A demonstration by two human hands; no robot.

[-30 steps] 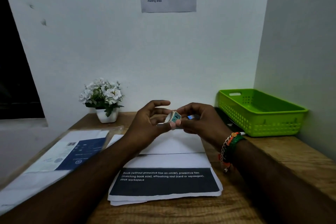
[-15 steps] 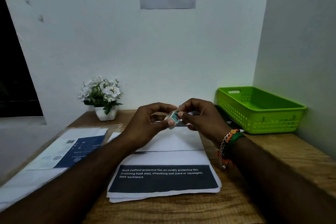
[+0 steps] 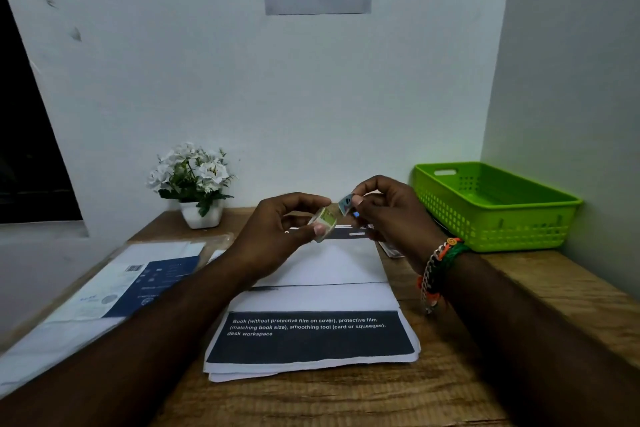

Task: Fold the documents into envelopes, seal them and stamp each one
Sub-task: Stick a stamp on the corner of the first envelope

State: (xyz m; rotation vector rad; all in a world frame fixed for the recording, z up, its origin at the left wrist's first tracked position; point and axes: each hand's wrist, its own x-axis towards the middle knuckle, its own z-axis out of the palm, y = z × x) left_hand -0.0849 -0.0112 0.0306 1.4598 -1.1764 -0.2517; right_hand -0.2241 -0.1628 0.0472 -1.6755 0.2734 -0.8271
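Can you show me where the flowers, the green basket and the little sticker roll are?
flower pot [image 3: 201,215], head view, on the white pot's front.
green basket [image 3: 498,232], head view, on its front wall.
stamp roll [image 3: 325,220], head view, on the roll's side.

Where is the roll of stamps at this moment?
In the head view, the roll of stamps is pinched in the left hand, mid-frame above the white envelope, just left of the right hand.
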